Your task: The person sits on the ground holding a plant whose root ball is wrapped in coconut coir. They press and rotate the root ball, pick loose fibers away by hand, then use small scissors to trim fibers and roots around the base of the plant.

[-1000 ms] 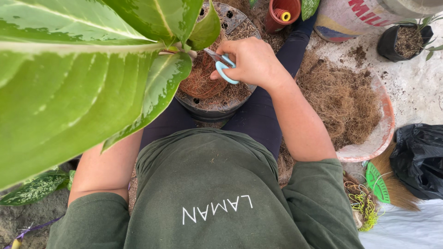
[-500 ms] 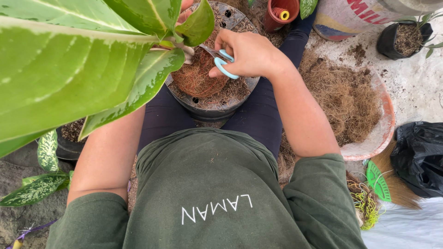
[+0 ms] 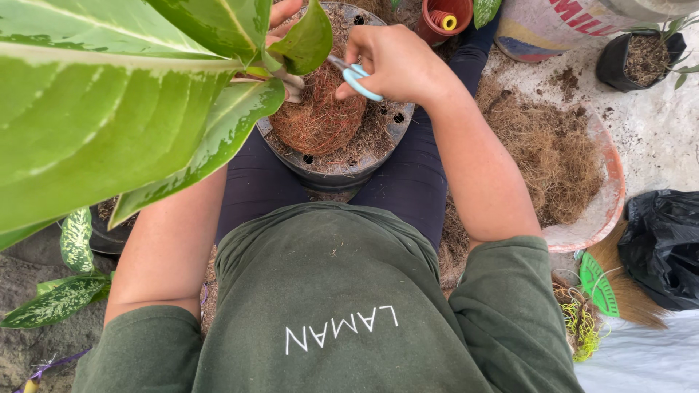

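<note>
Big green leaves (image 3: pixel 109 109) fill the left of the view, hanging over a black pot (image 3: pixel 342 164) wedged between the person's knees. Beside it on the right, a pink basin (image 3: pixel 608 196) heaped with brown coconut fibre. Up top, a white sack (image 3: pixel 553 29) with bands of red, yellow and blue print, lying near a small black nursery bag (image 3: pixel 641 62). At the right edge, a crumpled black plastic bag (image 3: pixel 666 247). The right hand (image 3: pixel 397 62) has its fingers curled tight through the light-blue scissors (image 3: pixel 357 76), blades pointed at the fibre-wrapped root ball (image 3: pixel 320 116) in the pot. The left hand (image 3: pixel 280 14) peeks above the leaves; its grip can't be made out. A small red pot (image 3: pixel 444 18) holds a yellow spool.
</note>
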The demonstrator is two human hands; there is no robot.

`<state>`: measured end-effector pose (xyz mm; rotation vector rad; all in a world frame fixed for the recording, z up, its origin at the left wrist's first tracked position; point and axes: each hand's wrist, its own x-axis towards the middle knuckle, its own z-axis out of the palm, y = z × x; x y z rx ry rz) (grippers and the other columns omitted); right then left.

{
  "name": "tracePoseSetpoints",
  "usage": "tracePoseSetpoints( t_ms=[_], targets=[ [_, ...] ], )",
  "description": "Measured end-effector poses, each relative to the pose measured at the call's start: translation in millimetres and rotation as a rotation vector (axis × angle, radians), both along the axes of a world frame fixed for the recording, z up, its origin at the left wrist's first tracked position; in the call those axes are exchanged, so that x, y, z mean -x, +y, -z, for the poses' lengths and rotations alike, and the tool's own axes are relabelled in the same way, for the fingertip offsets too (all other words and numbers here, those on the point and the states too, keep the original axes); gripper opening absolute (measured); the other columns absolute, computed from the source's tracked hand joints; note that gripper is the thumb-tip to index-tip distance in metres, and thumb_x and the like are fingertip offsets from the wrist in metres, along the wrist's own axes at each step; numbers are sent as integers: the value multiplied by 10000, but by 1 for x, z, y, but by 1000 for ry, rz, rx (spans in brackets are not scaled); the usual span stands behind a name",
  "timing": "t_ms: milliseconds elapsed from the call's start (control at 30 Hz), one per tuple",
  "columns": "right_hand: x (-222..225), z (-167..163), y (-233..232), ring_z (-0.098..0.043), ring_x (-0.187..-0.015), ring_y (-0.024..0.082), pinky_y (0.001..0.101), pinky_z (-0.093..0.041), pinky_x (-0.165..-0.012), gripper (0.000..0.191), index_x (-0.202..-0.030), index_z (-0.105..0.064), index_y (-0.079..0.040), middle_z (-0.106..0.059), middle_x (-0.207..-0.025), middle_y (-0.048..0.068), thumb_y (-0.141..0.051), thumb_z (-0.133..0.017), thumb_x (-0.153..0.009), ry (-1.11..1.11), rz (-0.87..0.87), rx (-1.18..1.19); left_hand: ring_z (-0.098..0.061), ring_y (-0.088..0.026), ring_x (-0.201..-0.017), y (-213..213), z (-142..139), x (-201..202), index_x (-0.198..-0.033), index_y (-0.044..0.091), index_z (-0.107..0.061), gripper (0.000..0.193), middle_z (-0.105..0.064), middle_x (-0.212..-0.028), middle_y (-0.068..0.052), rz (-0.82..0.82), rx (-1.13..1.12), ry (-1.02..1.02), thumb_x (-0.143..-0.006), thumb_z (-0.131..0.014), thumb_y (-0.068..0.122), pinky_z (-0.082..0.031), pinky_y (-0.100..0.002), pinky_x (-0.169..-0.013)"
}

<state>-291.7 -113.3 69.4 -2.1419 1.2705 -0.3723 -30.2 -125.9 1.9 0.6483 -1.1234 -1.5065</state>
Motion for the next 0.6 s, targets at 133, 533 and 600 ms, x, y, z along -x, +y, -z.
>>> tracePoseSetpoints(
  t_ms=[133,533,600],
  targets=[
    [22,-6,17,-670,-665,158,353,-486,-612,560,-1029,-685,-75,-694,-748,27,-468,-964,-742,88,107,-55,-575,-164,-1116,1,0,-1,-1191,99,-668,270,-571,-1241,-75,32,17,-10,-967,-815,76,-527,-328,-984],
    [-30,81,-2,-649,-1226,162,306,-501,-1103,539,-1409,-556,-98,-682,-1289,80,-104,-837,-949,-915,95,18,-605,-145,-1052,19,0,6,-1169,76,-670,248,-611,-1174,-61,176,107,-75,-968,-815,69,-541,-312,-949],
    [-31,85,-3,-663,-1193,162,311,-520,-1083,450,-1347,-599,-105,-702,-1253,73,-69,-824,-959,-935,116,74,-610,-141,-1041,20,0,8,-1165,72,-670,245,-617,-1163,-59,180,108,-80,-968,-815,68,-543,-309,-943]
  ],
)
